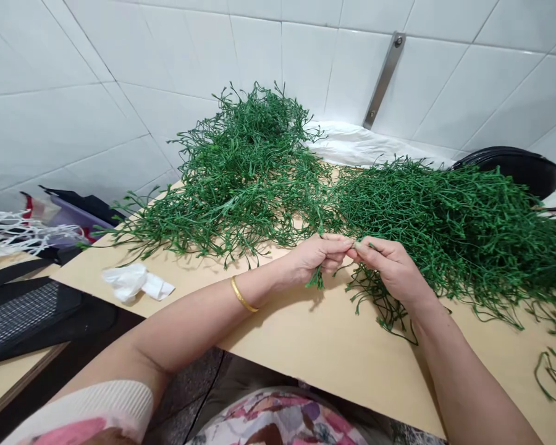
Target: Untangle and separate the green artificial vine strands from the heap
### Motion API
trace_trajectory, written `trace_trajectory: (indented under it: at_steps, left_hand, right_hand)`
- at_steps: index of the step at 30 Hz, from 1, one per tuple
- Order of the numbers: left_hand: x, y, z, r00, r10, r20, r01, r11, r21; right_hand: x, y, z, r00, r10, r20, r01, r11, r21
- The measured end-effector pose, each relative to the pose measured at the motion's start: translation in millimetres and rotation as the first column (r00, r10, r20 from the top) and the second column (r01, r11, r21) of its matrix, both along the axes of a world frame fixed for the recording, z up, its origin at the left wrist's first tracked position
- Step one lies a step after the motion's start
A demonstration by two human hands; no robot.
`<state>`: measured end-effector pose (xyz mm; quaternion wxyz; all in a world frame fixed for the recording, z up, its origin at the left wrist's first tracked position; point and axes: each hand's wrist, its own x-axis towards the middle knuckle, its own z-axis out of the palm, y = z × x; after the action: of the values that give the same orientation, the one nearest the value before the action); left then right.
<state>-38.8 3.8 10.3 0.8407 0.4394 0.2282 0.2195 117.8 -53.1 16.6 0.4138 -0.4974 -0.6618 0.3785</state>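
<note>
My left hand (322,256) is closed round a few thin green plastic stems (315,279), whose ends stick out below the fist and above it. Its thumb and forefinger meet the fingertips of my right hand (391,266). The right hand is pinched too, with a bit of green stem showing by its thumb; the exact piece between the fingertips is too small to make out. Behind the left hand spreads a tangled heap of green stems (241,167). A second, denser heap (445,216) lies behind and beside the right hand, and some stems hang below that hand.
A crumpled white tissue (136,281) lies on the wooden tabletop (306,346) at left. White plastic sheeting (361,143) and a black bag (514,164) are by the tiled wall. A metal bracket (384,80) is fixed there. White netting (23,232) and a black bag with mesh (28,312) are far left.
</note>
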Motion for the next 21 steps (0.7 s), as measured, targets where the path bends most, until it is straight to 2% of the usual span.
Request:
trace_trajectory:
  at_steps: [3, 5, 11, 15, 17, 18, 21]
  left_hand:
    - [-0.8, -6.8, 3.7, 0.989, -0.049, 0.139, 0.053, 0.998, -0.021]
    - [-1.1, -11.6, 5.6, 0.976, -0.097, 0.195, 0.102, 0.995, -0.018]
    - [-3.9, -22.8, 10.0, 0.933, -0.229, 0.279, 0.239, 0.971, -0.004]
    - [-6.0, -23.4, 15.8, 0.923, -0.207, 0.323, 0.243, 0.967, -0.073]
    - [-4.4, -18.8, 16.1, 0.942, -0.124, 0.312, 0.176, 0.974, -0.142]
    - [-2.7, -15.3, 14.6, 0.954, -0.070, 0.293, 0.128, 0.975, -0.182]
    - [3.5, -3.6, 5.3, 0.972, 0.096, 0.213, -0.028, 0.953, -0.303]
  right_hand:
    - [2.2, -3.6, 1.8, 0.944, 0.062, -0.325, -0.080, 0.996, -0.042]
    - [1.5, -6.4, 2.6, 0.896, 0.090, -0.434, -0.126, 0.990, -0.056]
    - [-3.5, -13.5, 7.5, 0.835, 0.144, -0.531, -0.199, 0.979, -0.048]
    - [-6.0, -18.8, 17.8, 0.784, 0.164, -0.599, -0.163, 0.985, 0.056]
    - [-4.9, -19.2, 23.0, 0.807, 0.118, -0.578, -0.080, 0.993, 0.091]
    - [-3.6, -18.3, 24.4, 0.844, 0.061, -0.532, -0.019, 0.996, 0.084]
    - [2.5, -11.4, 21.1, 0.959, -0.197, -0.206, 0.220, 0.970, 0.099]
